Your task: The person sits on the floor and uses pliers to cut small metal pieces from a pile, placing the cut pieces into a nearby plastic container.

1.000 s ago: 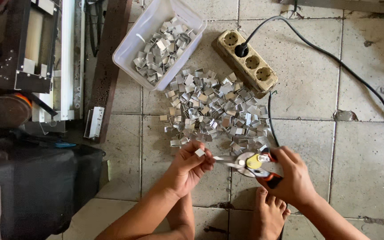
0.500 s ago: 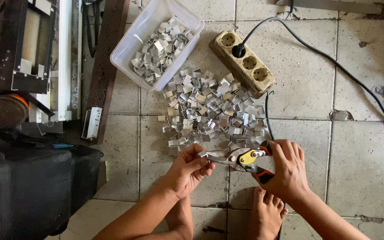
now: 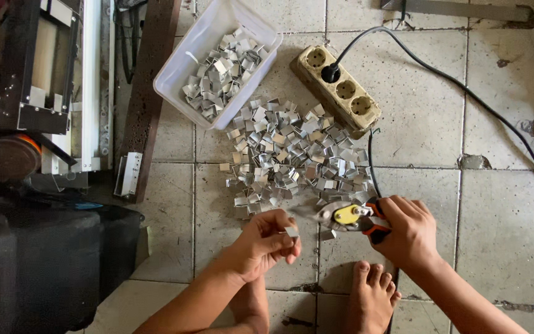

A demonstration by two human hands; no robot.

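Presently left hand (image 3: 266, 242) pinches a small metal piece (image 3: 291, 232); right hand (image 3: 408, 232), at 3 o'clock, clamps the snips (image 3: 347, 215).

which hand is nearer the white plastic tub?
Left. The left hand sits below the white plastic tub, across the pile of metal pieces; the right hand, gripping snips, is farther right.

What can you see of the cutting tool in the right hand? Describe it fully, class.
The snips look like metal shears: grey blades pointing left, a yellow piece at the pivot, and orange and black handles. The right hand wraps the handles, hiding most of them. The tool lies roughly level above the tiled floor, just below the pile of small metal pieces. The blade tips reach towards the left hand, which pinches a small metal piece.
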